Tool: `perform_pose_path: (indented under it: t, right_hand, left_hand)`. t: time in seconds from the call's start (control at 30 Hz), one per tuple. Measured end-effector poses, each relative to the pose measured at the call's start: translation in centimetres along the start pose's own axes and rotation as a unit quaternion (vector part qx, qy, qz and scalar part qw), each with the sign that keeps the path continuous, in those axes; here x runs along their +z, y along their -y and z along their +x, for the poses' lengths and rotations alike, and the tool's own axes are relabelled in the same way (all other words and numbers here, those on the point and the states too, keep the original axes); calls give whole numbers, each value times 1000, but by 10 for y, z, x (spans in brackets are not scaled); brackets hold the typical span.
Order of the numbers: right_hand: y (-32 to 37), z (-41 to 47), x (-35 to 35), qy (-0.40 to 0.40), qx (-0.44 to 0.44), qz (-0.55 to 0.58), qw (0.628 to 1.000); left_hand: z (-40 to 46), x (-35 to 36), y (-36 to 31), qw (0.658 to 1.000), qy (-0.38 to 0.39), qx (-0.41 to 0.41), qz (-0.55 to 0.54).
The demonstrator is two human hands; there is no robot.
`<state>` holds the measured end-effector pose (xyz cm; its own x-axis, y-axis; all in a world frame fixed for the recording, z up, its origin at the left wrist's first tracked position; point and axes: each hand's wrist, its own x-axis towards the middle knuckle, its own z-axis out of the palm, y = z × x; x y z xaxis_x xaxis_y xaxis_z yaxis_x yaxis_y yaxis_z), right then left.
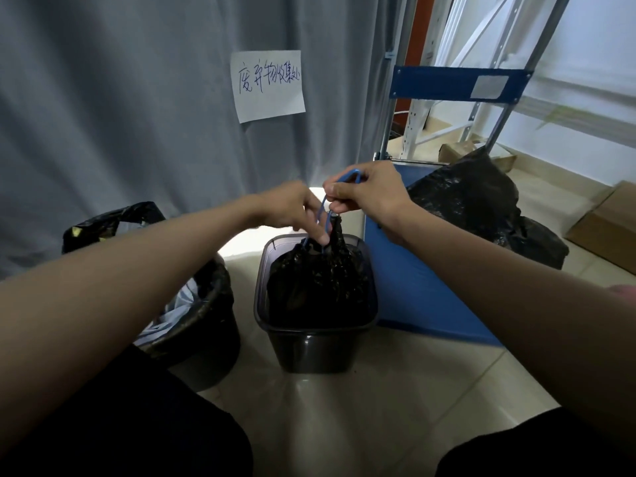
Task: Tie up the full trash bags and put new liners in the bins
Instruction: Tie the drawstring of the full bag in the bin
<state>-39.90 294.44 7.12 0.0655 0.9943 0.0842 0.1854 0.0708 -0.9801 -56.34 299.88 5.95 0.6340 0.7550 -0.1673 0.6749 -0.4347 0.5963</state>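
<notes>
Directly above the square bin, the bag's blue drawstring runs upright, pinched high by the right hand and low by the left hand.

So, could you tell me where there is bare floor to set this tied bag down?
Bare tile lies in front of the square bin, between the person's knees. Behind it, a small lit patch by the curtain. Crowded: round bin left, blue cart and black bags right.
</notes>
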Motion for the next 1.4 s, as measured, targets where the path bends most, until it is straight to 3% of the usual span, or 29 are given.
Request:
perform_pose_path:
  t: [0.1,0.23,0.43,0.63,0.77,0.97,1.07,1.2,1.4]
  right_hand:
    - [-1,0,4,15,10,33,999]
    - [-2,6,1,37,55,52,996]
    - [-33,-7,19,139,124,-142,972]
    - [-58,3,41,78,44,-239,967]
    - [-67,4,44,94,19,-294,951]
    - [-60,12,26,156,123,-182,963]
    - [-57,22,15,99,161,-78,979]
    - [-63,40,20,-24,191,-29,981]
    - [-66,60,45,-8,240,-31,970]
  left_hand:
    - [1,-10,-3,998,-62,19,-18]
    - [-2,-17,-4,997,-82,7,16]
    - [-5,-18,-6,990,-141,-3,23]
    - [-2,-17,-14,986,-164,-12,20]
    - [0,-22,-13,980,-198,-22,19]
    - [-3,-23,-6,971,-233,-37,-29]
    - [-6,-28,-5,976,-206,-32,-64]
    - [-11,-31,1,976,-187,-32,-105]
    - [-15,-32,4,974,-176,-34,-135]
